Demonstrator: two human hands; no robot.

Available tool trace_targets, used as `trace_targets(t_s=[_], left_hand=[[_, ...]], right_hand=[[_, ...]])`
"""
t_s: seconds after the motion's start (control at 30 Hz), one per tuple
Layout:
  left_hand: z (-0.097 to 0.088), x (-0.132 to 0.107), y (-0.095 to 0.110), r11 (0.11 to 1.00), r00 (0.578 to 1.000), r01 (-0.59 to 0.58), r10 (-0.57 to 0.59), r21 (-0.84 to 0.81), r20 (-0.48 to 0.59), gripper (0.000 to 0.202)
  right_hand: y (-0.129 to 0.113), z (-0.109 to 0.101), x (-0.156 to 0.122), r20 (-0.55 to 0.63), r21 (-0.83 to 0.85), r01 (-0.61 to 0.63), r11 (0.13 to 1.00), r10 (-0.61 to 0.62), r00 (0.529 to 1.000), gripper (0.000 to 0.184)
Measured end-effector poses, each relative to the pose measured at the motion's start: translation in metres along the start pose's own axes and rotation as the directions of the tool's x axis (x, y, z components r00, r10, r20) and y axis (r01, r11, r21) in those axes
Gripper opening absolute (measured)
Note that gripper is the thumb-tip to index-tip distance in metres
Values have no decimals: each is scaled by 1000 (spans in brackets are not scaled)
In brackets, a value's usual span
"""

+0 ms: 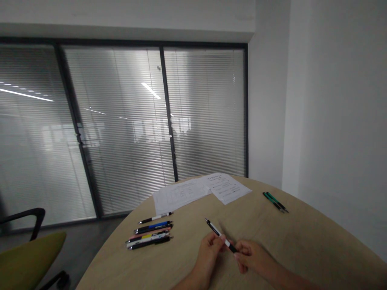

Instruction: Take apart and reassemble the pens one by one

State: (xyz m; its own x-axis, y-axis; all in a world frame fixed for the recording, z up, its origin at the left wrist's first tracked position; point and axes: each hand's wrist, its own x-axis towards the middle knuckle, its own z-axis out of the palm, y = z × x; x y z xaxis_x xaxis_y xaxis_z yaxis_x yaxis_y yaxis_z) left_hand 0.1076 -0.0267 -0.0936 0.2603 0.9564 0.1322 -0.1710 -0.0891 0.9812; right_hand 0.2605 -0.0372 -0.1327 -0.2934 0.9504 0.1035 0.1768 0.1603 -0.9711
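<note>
Both my hands hold one black-and-white pen [218, 234] just above the wooden table [302, 241]. My left hand [208, 251] pinches the pen near its middle. My right hand [252, 255] grips its near black end with the fingers curled. The pen's tip points away, up and to the left. A row of several pens [150, 235] in black, blue, pink and yellow lies on the table left of my hands.
Two printed sheets of paper [199, 191] lie at the table's far edge. Two green-and-black pens [275, 201] rest at the far right. A green office chair [27, 257] stands at the lower left. Glass walls with blinds are behind.
</note>
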Motion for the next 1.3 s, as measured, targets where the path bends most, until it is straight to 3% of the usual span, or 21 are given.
trace_targets(t_s=[0.53,0.7,0.83,0.9,1.0,1.1,1.3], left_hand=[[0,-2,-1,984,998,67,-65,-164,19,36],[0,-2,4,943,996,85,-90,-322,-3,35],[-3,6,13,874,985,138,-171,-465,-29,17],[-6,12,21,821,979,170,-202,-545,1,12],[-14,20,32,728,978,205,-185,-655,100,25],[-24,25,44,693,965,263,-179,-672,193,36],[-46,31,61,659,929,364,-201,-658,312,56]], right_hand=[[-2,-1,-3,57,20,48,999,-49,997,23],[-1,-1,-3,51,18,23,1000,-24,998,17],[-5,-1,-5,49,25,5,1000,-7,999,21],[-6,-1,-5,45,36,8,999,-10,999,27],[-7,-1,-4,34,52,8,999,-10,999,37],[-6,-6,-3,22,63,11,998,-13,1000,44],[0,-43,4,-91,-25,39,999,-41,995,42]])
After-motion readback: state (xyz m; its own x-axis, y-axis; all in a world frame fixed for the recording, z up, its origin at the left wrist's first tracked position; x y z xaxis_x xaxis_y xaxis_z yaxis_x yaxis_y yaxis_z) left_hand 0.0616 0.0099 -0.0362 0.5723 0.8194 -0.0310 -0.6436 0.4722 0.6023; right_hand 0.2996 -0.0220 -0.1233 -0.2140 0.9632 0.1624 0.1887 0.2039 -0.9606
